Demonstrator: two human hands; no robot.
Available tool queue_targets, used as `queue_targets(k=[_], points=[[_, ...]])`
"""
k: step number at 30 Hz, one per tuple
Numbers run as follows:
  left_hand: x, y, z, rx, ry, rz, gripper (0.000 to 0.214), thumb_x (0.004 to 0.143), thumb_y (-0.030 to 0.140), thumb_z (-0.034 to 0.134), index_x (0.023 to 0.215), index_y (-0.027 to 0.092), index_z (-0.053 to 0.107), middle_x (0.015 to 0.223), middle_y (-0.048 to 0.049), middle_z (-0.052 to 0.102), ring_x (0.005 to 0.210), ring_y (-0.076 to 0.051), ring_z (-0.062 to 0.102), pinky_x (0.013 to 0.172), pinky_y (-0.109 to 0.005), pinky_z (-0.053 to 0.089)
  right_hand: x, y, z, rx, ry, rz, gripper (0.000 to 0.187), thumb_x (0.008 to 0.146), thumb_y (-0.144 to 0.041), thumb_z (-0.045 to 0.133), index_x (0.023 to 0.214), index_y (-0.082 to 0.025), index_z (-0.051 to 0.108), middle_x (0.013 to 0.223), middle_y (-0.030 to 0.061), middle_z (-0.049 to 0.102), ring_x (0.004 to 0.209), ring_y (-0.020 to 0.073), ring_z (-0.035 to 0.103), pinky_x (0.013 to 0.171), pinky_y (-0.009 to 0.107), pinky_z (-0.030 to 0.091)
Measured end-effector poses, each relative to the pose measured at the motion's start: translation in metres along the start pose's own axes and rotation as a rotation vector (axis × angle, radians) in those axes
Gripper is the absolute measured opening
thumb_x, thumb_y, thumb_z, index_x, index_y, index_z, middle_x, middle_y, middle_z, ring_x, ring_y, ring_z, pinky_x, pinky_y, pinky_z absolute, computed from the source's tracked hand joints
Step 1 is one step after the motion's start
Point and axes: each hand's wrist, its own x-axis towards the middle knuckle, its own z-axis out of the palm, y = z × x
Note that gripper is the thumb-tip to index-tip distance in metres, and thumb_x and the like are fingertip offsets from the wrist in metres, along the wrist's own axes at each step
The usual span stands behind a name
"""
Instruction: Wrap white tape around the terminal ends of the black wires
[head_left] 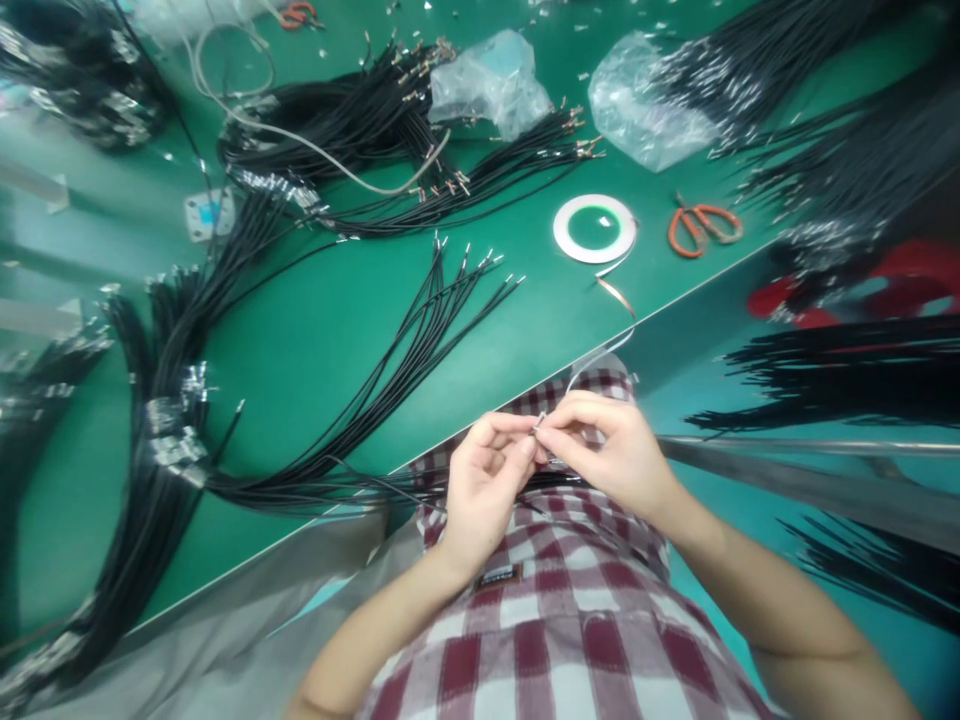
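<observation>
Checked cloth [555, 640] is cropped; both hands [484, 485] [619, 450] mostly hide a sliver [538, 424].

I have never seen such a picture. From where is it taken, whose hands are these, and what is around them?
No machine here: a head-worn camera looks down at a person's left hand and right hand, both bare. Above checked clothing, they pinch a small piece, too tiny to name. A thin strip runs from the white roll toward the right hand. On the green table lie bundles of black cables, clear plastic bags, that roll and an orange-handled cutter.
</observation>
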Motion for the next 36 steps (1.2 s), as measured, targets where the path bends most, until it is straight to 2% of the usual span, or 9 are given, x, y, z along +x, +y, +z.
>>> queue_targets(k=[4, 9, 12, 16, 23, 32, 36], points=[[0.002, 0.004, 0.001, -0.014, 0.011, -0.009, 0.016, 0.086, 0.026, 0.072, 0.098, 0.016, 0.067, 0.070, -0.0009, 0.063, 0.059, -0.007, 0.054, 0.053, -0.016, 0.040, 0.000, -0.002, -0.006, 0.006, -0.003, -0.001, 0.016, 0.089, -0.019, 0.063, 0.076, -0.018, 0.071, 0.071, 0.0005, 0.062, 0.062, 0.0113, 0.054, 0.055, 0.025, 0.042], [0.003, 0.008, 0.005, -0.018, 0.047, -0.006, 0.018, 0.081, 0.026, 0.077, 0.092, 0.016, 0.066, 0.066, 0.0021, 0.058, 0.054, -0.006, 0.049, 0.051, -0.017, 0.040, -0.002, -0.003, -0.014, 0.014, 0.014, 0.012, 0.014, 0.088, -0.020, 0.064, 0.075, -0.018, 0.070, 0.072, 0.0017, 0.063, 0.067, 0.0137, 0.056, 0.057, 0.027, 0.043], [0.004, 0.007, 0.006, -0.002, 0.072, -0.003, 0.016, 0.081, 0.027, 0.077, 0.086, 0.016, 0.066, 0.065, 0.0029, 0.056, 0.052, -0.005, 0.046, 0.050, -0.016, 0.038, -0.004, -0.003, -0.014, 0.016, 0.015, 0.012, 0.014, 0.089, -0.020, 0.064, 0.076, -0.018, 0.070, 0.072, 0.0021, 0.063, 0.068, 0.0142, 0.057, 0.059, 0.027, 0.044], [0.003, 0.003, 0.003, 0.016, 0.061, -0.005, 0.012, 0.085, 0.026, 0.074, 0.091, 0.016, 0.070, 0.065, 0.0026, 0.056, 0.053, -0.005, 0.046, 0.050, -0.015, 0.039, -0.005, -0.002, -0.011, 0.028, 0.000, 0.014, 0.014, 0.088, -0.019, 0.064, 0.076, -0.017, 0.071, 0.071, 0.0015, 0.061, 0.064, 0.0130, 0.054, 0.056, 0.026, 0.042], [0.001, 0.000, 0.000, -0.012, 0.019, 0.019, 0.011, 0.087, 0.024, 0.072, 0.096, 0.018, 0.073, 0.073, -0.0001, 0.062, 0.060, -0.005, 0.053, 0.056, -0.014, 0.045, -0.002, 0.000, -0.005, 0.042, -0.042, 0.014, 0.013, 0.089, -0.015, 0.065, 0.078, -0.017, 0.071, 0.072, -0.0007, 0.061, 0.063, 0.0102, 0.052, 0.056, 0.025, 0.041], [-0.002, -0.003, 0.001, -0.012, 0.020, 0.054, 0.014, 0.086, 0.020, 0.072, 0.100, 0.020, 0.074, 0.091, -0.0041, 0.071, 0.078, -0.008, 0.066, 0.070, -0.015, 0.053, -0.001, 0.000, -0.002, -0.026, -0.008, -0.005, 0.012, 0.089, -0.015, 0.065, 0.079, -0.017, 0.072, 0.073, 0.0003, 0.065, 0.065, 0.0112, 0.055, 0.057, 0.026, 0.042], [-0.001, -0.005, 0.003, 0.011, 0.031, 0.098, 0.013, 0.087, 0.020, 0.071, 0.100, 0.020, 0.073, 0.088, -0.0039, 0.070, 0.074, -0.008, 0.064, 0.062, -0.014, 0.050, 0.000, 0.001, -0.001, -0.028, 0.011, -0.015, 0.012, 0.089, -0.014, 0.065, 0.078, -0.017, 0.071, 0.073, 0.0001, 0.064, 0.063, 0.0109, 0.054, 0.056, 0.025, 0.042]])
